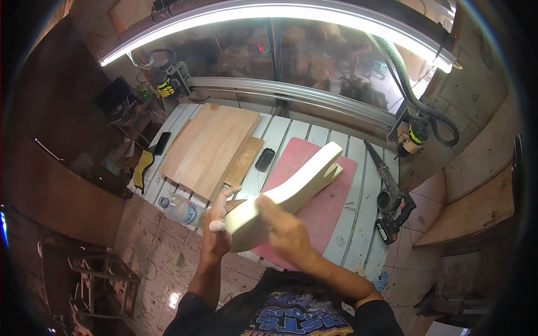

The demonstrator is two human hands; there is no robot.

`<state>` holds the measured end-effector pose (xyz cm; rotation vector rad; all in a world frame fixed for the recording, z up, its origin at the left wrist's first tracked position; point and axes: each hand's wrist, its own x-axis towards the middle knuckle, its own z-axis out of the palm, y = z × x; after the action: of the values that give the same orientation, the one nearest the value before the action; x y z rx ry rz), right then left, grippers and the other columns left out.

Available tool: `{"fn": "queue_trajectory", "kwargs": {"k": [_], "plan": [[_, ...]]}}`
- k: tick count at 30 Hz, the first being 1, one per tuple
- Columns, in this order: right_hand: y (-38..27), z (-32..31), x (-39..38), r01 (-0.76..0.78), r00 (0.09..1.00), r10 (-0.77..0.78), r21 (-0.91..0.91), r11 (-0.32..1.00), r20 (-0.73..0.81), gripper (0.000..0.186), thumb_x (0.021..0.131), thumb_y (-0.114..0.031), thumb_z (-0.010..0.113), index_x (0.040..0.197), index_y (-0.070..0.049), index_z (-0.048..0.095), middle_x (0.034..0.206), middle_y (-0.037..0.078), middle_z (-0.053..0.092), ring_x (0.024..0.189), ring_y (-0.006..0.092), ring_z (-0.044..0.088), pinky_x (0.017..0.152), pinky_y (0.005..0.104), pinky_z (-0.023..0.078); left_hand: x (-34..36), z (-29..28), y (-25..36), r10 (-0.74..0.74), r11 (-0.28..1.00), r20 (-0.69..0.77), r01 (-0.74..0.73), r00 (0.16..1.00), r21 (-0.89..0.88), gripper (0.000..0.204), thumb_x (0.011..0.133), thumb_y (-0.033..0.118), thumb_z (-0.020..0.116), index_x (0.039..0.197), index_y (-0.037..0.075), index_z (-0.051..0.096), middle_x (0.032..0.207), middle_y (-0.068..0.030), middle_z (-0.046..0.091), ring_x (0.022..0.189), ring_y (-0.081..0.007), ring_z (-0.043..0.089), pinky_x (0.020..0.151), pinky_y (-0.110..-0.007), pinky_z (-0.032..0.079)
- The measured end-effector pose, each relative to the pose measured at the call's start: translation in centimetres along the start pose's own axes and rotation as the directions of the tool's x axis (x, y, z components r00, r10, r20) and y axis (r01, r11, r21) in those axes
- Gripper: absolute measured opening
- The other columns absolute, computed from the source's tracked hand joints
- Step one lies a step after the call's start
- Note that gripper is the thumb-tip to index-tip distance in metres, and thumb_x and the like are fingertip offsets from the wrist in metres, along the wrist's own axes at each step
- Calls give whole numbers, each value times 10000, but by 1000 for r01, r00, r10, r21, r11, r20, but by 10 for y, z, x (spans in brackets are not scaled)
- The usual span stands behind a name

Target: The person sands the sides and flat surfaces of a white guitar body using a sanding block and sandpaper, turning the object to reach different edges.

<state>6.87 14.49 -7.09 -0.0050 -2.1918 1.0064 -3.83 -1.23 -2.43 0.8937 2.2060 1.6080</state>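
A thick, cream-coloured shaped piece (291, 187) with smooth curved edges is held up on a slant over the table. Its far end has a notch between two rounded prongs; its exact kind I cannot tell. My left hand (216, 224) grips the near end from the left, with white dust on its fingertips. Against the near part of the piece, on its right side, is my right hand (283, 227), its fingers blurred by motion. Whether anything lies under those fingers is hidden. Below the piece, a pink mat (336, 190) lies on the table.
On the white slatted table (356, 224) lie a wooden board (210, 145), a small black case (265, 159) and a cordless blower (389, 196). A clear plastic bottle (180, 207) is close to my left hand. A metal rail (291, 92) runs along the back.
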Motion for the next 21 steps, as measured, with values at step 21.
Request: {"fn": "queue_trajectory", "kwargs": {"k": [21], "plan": [[-39,-18,-11,69,968,-55,-46,997,246,572,824,10,624,1380,-114,664,1387,126,684,832,355,701,728,439,589,-12,13,4,-26,988,-27,21,999,-153,1523,615,1086,73,1468,-128,417,1072,-231,757,995,-251,726,894,-345,557]]}}
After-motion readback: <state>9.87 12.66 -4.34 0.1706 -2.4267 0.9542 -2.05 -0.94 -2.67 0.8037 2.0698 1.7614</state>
